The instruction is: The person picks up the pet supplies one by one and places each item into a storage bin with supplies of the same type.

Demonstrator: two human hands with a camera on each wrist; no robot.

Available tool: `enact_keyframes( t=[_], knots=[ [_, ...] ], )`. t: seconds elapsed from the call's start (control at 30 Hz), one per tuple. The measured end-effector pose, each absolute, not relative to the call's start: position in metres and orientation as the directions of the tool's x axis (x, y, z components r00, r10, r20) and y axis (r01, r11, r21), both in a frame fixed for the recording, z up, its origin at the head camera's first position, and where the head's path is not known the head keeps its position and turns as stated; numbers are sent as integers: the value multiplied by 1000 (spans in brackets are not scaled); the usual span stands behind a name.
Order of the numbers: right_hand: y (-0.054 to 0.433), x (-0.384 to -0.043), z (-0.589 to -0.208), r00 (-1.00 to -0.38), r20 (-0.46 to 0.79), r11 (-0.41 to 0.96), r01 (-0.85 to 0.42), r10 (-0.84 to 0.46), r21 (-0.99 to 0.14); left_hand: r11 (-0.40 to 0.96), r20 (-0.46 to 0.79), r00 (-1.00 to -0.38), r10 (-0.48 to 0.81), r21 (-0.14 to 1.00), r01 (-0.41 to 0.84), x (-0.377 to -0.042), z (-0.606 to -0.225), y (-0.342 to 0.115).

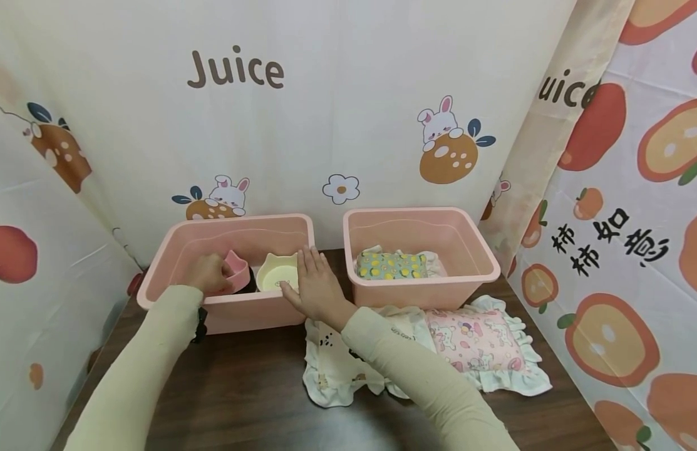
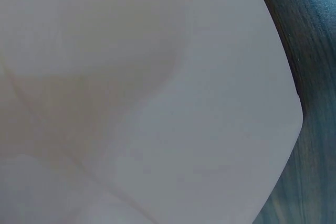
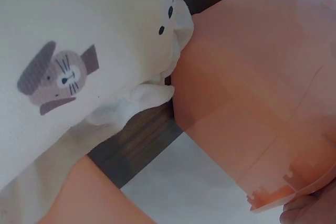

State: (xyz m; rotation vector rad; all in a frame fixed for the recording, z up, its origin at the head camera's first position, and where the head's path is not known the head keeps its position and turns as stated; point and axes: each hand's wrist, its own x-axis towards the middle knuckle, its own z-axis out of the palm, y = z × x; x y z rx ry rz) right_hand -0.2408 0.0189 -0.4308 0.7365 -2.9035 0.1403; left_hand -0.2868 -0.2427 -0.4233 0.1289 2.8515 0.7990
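Observation:
In the head view, my left hand [image 1: 206, 273] reaches into the left pink bin [image 1: 247, 314] and grips a pink bowl [image 1: 238, 270] with a pointed ear on its rim. Beside that bowl lies a pale yellow cat-eared bowl [image 1: 277, 272], and something dark shows between the two. My right hand [image 1: 321, 287] rests on the bin's right end with its fingers straight. In the right wrist view only a bit of the right hand [image 3: 310, 208] appears, at the bin's rim. The left wrist view holds just a blurred pale bin wall [image 2: 210, 119], and the left hand is out of it.
A second pink bin [image 1: 421, 289] stands to the right, holding a lemon-print ruffled pillow [image 1: 390, 265]. On the dark wood table [image 1: 235, 388] lie a cream pillow [image 1: 342, 363] with animal prints and a pink ruffled pillow [image 1: 478, 341]. Printed curtains [image 1: 325, 113] enclose the table.

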Motion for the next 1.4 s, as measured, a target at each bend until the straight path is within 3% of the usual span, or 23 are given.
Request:
enact_keyframes(
  t=[0.8,1.2,1.4],
  knots=[
    [17,-241,-430,-873,138,877,-477,-468,-48,917,-161,-960,229,367,157,-299,-429,-243],
    [17,-241,-430,-872,155,876,-478,-464,-61,875,-157,-940,304,436,210,-299,-432,-251],
    [17,-241,-432,-872,163,878,-476,-462,-57,882,-164,-949,270,438,175,-292,-425,-260]
  ],
)
